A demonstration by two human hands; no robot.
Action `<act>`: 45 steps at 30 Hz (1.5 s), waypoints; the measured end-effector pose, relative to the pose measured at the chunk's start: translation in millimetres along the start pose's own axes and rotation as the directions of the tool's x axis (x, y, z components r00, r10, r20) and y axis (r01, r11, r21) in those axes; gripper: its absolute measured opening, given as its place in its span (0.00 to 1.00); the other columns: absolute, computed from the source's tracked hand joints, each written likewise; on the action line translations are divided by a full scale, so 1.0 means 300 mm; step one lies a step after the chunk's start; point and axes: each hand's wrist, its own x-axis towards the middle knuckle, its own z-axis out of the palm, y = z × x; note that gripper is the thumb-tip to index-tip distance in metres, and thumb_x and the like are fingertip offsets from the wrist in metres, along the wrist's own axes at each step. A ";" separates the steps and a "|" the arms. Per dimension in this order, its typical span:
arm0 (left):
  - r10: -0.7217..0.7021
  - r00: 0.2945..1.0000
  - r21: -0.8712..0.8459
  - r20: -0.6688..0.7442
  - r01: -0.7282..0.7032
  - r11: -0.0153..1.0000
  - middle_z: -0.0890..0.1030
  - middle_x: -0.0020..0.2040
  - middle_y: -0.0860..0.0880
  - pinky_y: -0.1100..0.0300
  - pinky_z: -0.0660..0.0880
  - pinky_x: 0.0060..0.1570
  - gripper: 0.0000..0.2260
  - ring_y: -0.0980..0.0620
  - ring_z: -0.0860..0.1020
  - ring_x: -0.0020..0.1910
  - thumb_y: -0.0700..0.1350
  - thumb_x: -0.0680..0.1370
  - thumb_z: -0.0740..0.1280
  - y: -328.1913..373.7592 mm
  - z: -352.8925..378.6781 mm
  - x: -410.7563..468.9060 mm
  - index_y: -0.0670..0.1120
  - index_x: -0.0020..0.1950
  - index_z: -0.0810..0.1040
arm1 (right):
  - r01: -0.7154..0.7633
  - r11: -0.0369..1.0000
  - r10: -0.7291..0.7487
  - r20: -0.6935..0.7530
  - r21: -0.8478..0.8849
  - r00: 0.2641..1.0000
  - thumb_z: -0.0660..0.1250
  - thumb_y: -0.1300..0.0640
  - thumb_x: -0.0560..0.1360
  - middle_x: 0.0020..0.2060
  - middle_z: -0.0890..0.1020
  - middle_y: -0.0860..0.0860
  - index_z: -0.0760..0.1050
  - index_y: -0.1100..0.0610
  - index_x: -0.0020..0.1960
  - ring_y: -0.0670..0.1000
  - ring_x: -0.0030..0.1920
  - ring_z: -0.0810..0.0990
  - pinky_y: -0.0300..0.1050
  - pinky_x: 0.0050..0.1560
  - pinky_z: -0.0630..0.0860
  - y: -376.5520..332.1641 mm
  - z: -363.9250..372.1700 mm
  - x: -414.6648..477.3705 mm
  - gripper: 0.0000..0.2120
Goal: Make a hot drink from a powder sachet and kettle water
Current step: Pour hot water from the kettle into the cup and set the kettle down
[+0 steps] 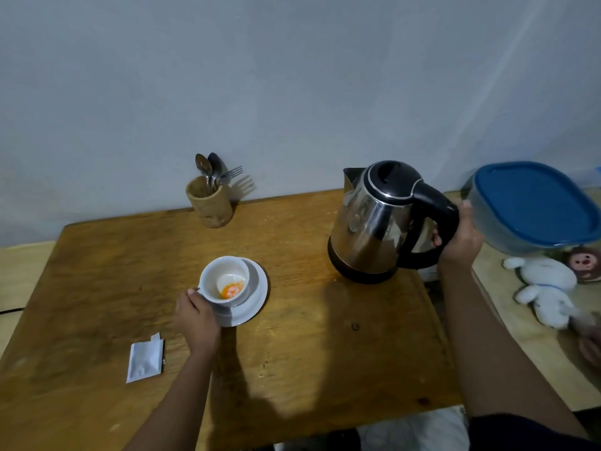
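Steadying the white cup [224, 281] on its saucer [257, 296], the left hand [198, 317] curls closed around the cup's near side at about 7 o'clock from the rim; the cup leans slightly toward the viewer, presumably braced for pouring. Orange powder [231, 290] lies in the cup's bottom, still dry as far as can be judged, so water is yet to be added. At 3 o'clock from the cup, the steel kettle [374, 229] stands apart from it on the wooden table [309, 353], lid shut, spout at 11 o'clock. The right hand [458, 242] wraps closed about the black handle, a grip suited to lifting and tipping. An opened, seemingly emptied sachet [144, 361] lies flat at 7 o'clock from the saucer. A wooden holder [209, 205] of spoons and forks stands at 12 o'clock, within reach for stirring.
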 end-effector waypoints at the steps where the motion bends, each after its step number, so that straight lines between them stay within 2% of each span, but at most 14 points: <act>1: -0.003 1.000 -0.006 0.010 0.003 1.000 0.78 0.48 0.36 0.52 0.68 0.45 0.14 0.39 0.75 0.48 0.44 0.80 0.52 0.000 -0.003 0.001 0.37 0.49 0.74 | -0.008 1.000 0.008 -0.022 0.019 1.000 0.59 0.48 0.78 0.16 0.72 0.47 0.72 0.56 0.31 0.44 0.18 0.67 0.35 0.20 0.65 0.000 0.005 0.001 0.20; 5: -0.027 0.996 -0.028 0.083 0.029 0.999 0.76 0.46 0.40 0.53 0.68 0.44 0.14 0.44 0.73 0.46 0.44 0.81 0.52 0.011 -0.022 0.005 0.38 0.49 0.74 | -0.039 0.998 0.043 -0.075 0.058 0.996 0.61 0.50 0.76 0.16 0.73 0.47 0.73 0.55 0.30 0.44 0.18 0.68 0.35 0.20 0.65 -0.013 0.028 -0.007 0.18; 9: -0.049 0.987 -0.027 0.150 0.054 0.998 0.76 0.45 0.40 0.54 0.68 0.44 0.13 0.44 0.73 0.46 0.44 0.81 0.53 0.019 -0.040 0.018 0.39 0.47 0.73 | -0.108 0.993 0.113 -0.170 0.037 0.979 0.62 0.54 0.75 0.16 0.74 0.46 0.72 0.54 0.31 0.41 0.18 0.70 0.36 0.21 0.66 -0.058 0.071 -0.021 0.14; 11: -0.058 0.980 -0.017 0.192 0.063 0.998 0.76 0.45 0.40 0.54 0.68 0.44 0.13 0.43 0.74 0.46 0.44 0.81 0.53 0.020 -0.048 0.029 0.38 0.47 0.73 | -0.127 0.992 0.129 -0.216 0.019 0.968 0.61 0.55 0.74 0.21 0.74 0.48 0.70 0.54 0.31 0.40 0.17 0.70 0.36 0.23 0.66 -0.086 0.093 -0.032 0.14; 12: -0.055 0.975 -0.013 0.213 0.059 0.998 0.76 0.44 0.40 0.53 0.68 0.45 0.13 0.43 0.74 0.46 0.44 0.81 0.53 0.022 -0.053 0.034 0.38 0.47 0.74 | -0.123 0.992 0.123 -0.231 0.014 0.965 0.60 0.56 0.75 0.22 0.73 0.48 0.69 0.54 0.30 0.40 0.17 0.69 0.36 0.23 0.66 -0.100 0.103 -0.037 0.14; 15: -0.061 0.961 0.006 0.270 0.061 0.998 0.76 0.44 0.40 0.52 0.68 0.46 0.12 0.42 0.74 0.46 0.43 0.81 0.53 0.024 -0.064 0.049 0.39 0.46 0.73 | -0.083 0.997 0.078 -0.249 -0.006 0.965 0.59 0.58 0.74 0.17 0.71 0.45 0.66 0.54 0.27 0.41 0.16 0.68 0.35 0.21 0.63 -0.157 0.130 -0.046 0.16; 18: -0.079 0.948 0.017 0.309 0.077 0.997 0.76 0.45 0.40 0.52 0.69 0.46 0.13 0.42 0.74 0.47 0.44 0.81 0.52 0.021 -0.068 0.060 0.40 0.46 0.73 | -0.049 0.996 0.028 -0.233 -0.081 0.972 0.58 0.54 0.71 0.16 0.72 0.46 0.67 0.54 0.25 0.44 0.16 0.69 0.37 0.22 0.64 -0.230 0.167 -0.053 0.15; 23: -0.079 0.923 0.019 0.377 0.077 0.997 0.76 0.47 0.41 0.51 0.70 0.48 0.11 0.44 0.74 0.47 0.44 0.81 0.53 0.031 -0.089 0.063 0.41 0.47 0.73 | -0.017 0.957 -0.034 -0.171 -0.290 0.985 0.57 0.47 0.66 0.25 0.77 0.58 0.71 0.56 0.23 0.57 0.28 0.74 0.48 0.31 0.69 -0.301 0.241 -0.102 0.18; 25: -0.064 0.916 0.016 0.395 0.063 0.998 0.76 0.46 0.42 0.52 0.70 0.48 0.11 0.43 0.74 0.48 0.43 0.81 0.53 0.038 -0.100 0.062 0.42 0.47 0.73 | -0.007 0.936 -0.043 -0.135 -0.353 0.990 0.56 0.46 0.65 0.29 0.79 0.61 0.72 0.58 0.24 0.60 0.30 0.75 0.49 0.33 0.71 -0.312 0.268 -0.138 0.19; 29: -0.054 0.902 0.010 0.429 0.055 0.998 0.76 0.47 0.42 0.53 0.70 0.47 0.10 0.45 0.74 0.48 0.44 0.81 0.53 0.040 -0.108 0.071 0.42 0.48 0.73 | 0.052 0.874 -0.075 -0.028 -0.482 0.997 0.57 0.47 0.69 0.25 0.76 0.58 0.74 0.63 0.27 0.56 0.28 0.72 0.44 0.30 0.66 -0.318 0.318 -0.208 0.23; 31: -0.053 0.896 0.019 0.441 0.050 0.999 0.77 0.48 0.41 0.51 0.71 0.48 0.11 0.45 0.74 0.48 0.44 0.81 0.53 0.034 -0.110 0.078 0.42 0.48 0.73 | 0.079 0.835 -0.081 0.020 -0.544 0.996 0.59 0.50 0.73 0.22 0.71 0.53 0.68 0.60 0.23 0.53 0.25 0.68 0.42 0.28 0.62 -0.310 0.344 -0.236 0.22; 34: -0.046 0.891 0.026 0.452 0.039 0.999 0.76 0.47 0.42 0.55 0.69 0.46 0.12 0.45 0.75 0.47 0.44 0.81 0.53 0.030 -0.118 0.080 0.40 0.50 0.75 | 0.107 0.774 -0.075 0.078 -0.624 0.994 0.59 0.50 0.73 0.22 0.68 0.52 0.64 0.58 0.23 0.52 0.25 0.65 0.41 0.27 0.60 -0.291 0.386 -0.276 0.22; 45: 0.031 0.833 -0.008 0.553 -0.032 0.999 0.77 0.47 0.44 0.57 0.68 0.45 0.09 0.47 0.74 0.47 0.43 0.80 0.56 0.018 -0.158 0.098 0.43 0.49 0.75 | 0.334 0.635 -0.115 0.343 -0.697 0.932 0.59 0.51 0.73 0.20 0.64 0.52 0.65 0.59 0.23 0.53 0.23 0.62 0.42 0.27 0.58 -0.210 0.464 -0.347 0.22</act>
